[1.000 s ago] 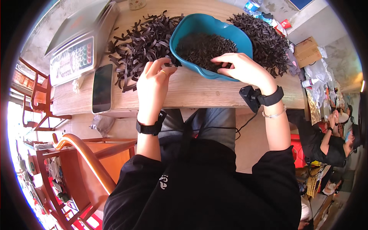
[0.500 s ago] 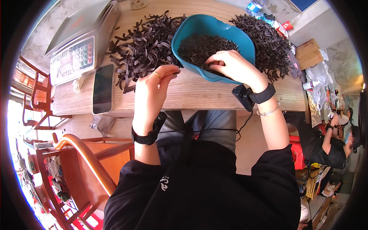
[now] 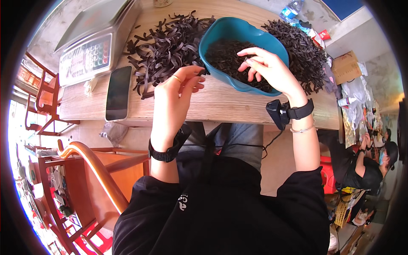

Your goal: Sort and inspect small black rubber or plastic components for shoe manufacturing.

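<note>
A teal plastic basin [image 3: 238, 83] stands on the table, with many small dark pieces [image 3: 227, 57] inside. Over its right part hovers my right hand [image 3: 270, 70], fingers bent and apart, with nothing visible in them. My left hand [image 3: 174, 91] is beside the basin's left wall, thumb and forefinger pinched on a small dark strip [image 3: 202, 72], mostly hidden by the fingertips. Behind that hand lies a loose heap of long dark strips [image 3: 170, 46]. To the basin's right spreads another heap of shorter dark strips [image 3: 299, 55]. Both wrists wear black straps.
A scale with a keypad [image 3: 87, 59] occupies the table's left end, and a dark phone [image 3: 118, 93] lies near the front edge. A wooden chair [image 3: 91, 159] stands at lower left. A cardboard box [image 3: 346, 67] and plastic bags are at right, where another person [image 3: 369, 168] sits.
My right hand has risen out of the pieces in the basin and its fingers have spread. My left hand keeps its pinch, almost still. The whole view has shifted slightly.
</note>
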`<action>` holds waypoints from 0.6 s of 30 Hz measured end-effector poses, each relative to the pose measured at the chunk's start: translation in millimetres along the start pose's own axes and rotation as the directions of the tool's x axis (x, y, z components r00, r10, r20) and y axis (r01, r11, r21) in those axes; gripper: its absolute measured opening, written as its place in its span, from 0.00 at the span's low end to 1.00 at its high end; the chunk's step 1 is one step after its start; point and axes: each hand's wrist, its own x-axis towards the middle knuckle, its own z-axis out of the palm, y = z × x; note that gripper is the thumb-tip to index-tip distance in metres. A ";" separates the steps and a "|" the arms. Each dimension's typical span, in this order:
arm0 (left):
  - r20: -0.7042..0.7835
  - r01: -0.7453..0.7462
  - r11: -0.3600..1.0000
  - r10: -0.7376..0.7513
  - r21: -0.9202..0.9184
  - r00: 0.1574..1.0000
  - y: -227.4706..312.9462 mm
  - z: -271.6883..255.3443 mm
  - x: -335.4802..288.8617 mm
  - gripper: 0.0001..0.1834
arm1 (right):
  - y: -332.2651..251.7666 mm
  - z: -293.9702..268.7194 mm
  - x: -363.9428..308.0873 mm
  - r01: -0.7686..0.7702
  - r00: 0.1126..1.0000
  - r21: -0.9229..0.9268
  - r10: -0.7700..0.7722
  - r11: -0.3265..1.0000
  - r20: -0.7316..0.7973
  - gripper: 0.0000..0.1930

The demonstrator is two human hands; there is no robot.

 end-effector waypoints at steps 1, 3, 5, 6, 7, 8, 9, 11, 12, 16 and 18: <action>0.041 0.037 0.998 -0.035 -0.053 0.999 -1.3 0.7 -0.7 0.10 | -2.8 -0.3 -0.4 -0.007 1.000 0.039 0.007 0.999 -0.006 0.12; 0.056 0.062 0.996 -0.059 -0.069 0.997 -0.3 1.4 -1.8 0.09 | -5.7 -1.4 -1.4 -0.001 1.000 0.043 0.000 0.999 0.012 0.12; 0.121 0.143 0.988 -0.134 -0.064 0.984 7.8 2.0 -3.1 0.07 | -6.5 -2.9 -3.8 0.004 1.000 0.081 -0.006 0.997 0.027 0.11; 0.108 0.157 0.976 -0.142 -0.151 0.984 6.1 4.1 -4.4 0.05 | -7.3 -3.2 -5.2 0.004 0.999 0.080 -0.007 0.997 0.032 0.11; 0.104 0.158 0.976 -0.144 -0.151 0.984 7.9 3.4 -5.4 0.05 | -8.5 -3.2 -7.3 0.017 0.999 0.117 -0.020 0.993 0.026 0.10; 0.146 0.173 0.975 -0.152 -0.141 0.978 12.1 1.8 -6.6 0.05 | -10.4 -2.5 -9.6 0.030 0.999 0.154 -0.033 0.988 0.020 0.09; 0.188 0.188 0.973 -0.162 -0.131 0.969 15.8 0.4 -7.7 0.05 | -13.3 -0.8 -12.4 0.028 0.999 0.153 -0.032 0.988 0.024 0.09; 0.192 0.181 0.968 -0.147 -0.174 0.970 21.4 -0.1 -10.6 0.05 | -21.2 3.2 -20.4 0.131 0.991 0.186 -0.125 0.974 -0.041 0.08; 0.195 0.171 0.961 -0.129 -0.216 0.972 25.0 -0.9 -13.2 0.05 | -25.8 5.4 -24.6 0.157 0.988 0.176 -0.152 0.972 -0.038 0.07; 0.246 0.194 0.909 -0.106 -0.370 0.964 39.8 -3.0 -21.6 0.06 | -52.4 24.9 -52.7 0.238 0.971 0.257 -0.223 0.937 -0.087 0.08; 0.286 0.240 0.866 -0.120 -0.438 0.951 44.5 -3.1 -23.8 0.06 | -57.9 34.8 -66.6 0.327 0.945 0.370 -0.299 0.870 -0.132 0.09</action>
